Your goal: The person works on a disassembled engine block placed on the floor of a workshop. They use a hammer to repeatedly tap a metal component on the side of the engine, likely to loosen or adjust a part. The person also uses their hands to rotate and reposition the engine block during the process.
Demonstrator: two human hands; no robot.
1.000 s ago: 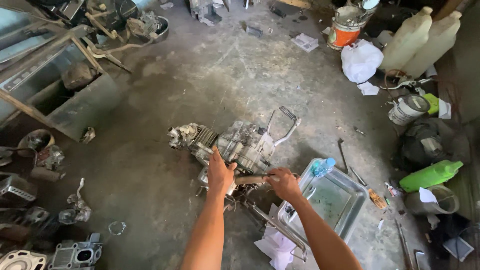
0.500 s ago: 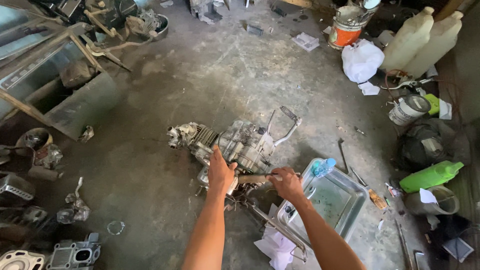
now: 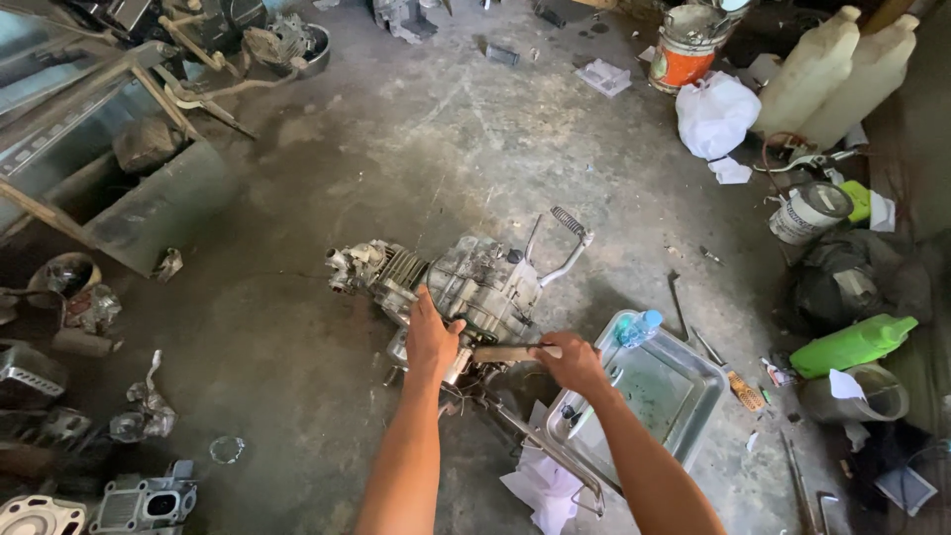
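Both hands [image 3: 433,342] [image 3: 570,362] on tool [image 3: 505,352], against engine [image 3: 466,287].

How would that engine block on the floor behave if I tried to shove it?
The engine block looks like solid cast metal, so probably heavy and rigid. Its kick lever sticks out, so it may pivot rather than slide. The rough concrete floor likely adds drag.
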